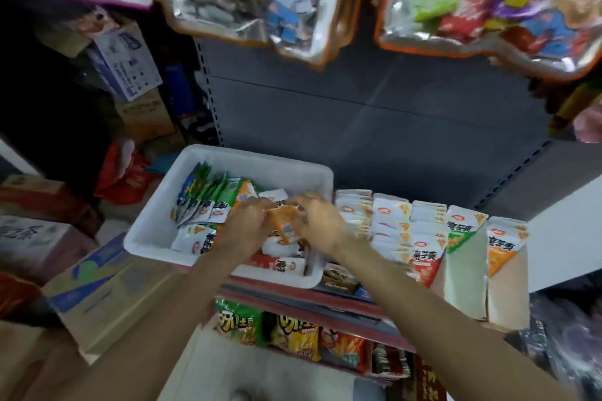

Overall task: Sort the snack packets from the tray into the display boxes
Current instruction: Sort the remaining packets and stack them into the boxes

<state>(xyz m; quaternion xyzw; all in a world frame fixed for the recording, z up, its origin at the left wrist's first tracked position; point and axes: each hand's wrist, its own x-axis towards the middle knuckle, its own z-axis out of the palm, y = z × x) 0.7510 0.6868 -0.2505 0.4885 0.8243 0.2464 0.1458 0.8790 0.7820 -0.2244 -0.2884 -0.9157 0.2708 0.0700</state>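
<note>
Both hands meet over the white tray (153, 231). The left hand (246, 226) and right hand (321, 221) pinch one orange snack packet (286, 225) between them, above the other packets, beside the display boxes (465, 270).

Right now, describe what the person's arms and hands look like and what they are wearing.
Both forearms are bare to the bottom of the frame: no sleeves show. The left hand and right hand wear no gloves. No watch, ring or bracelet is visible, though the hands are slightly blurred.
</note>
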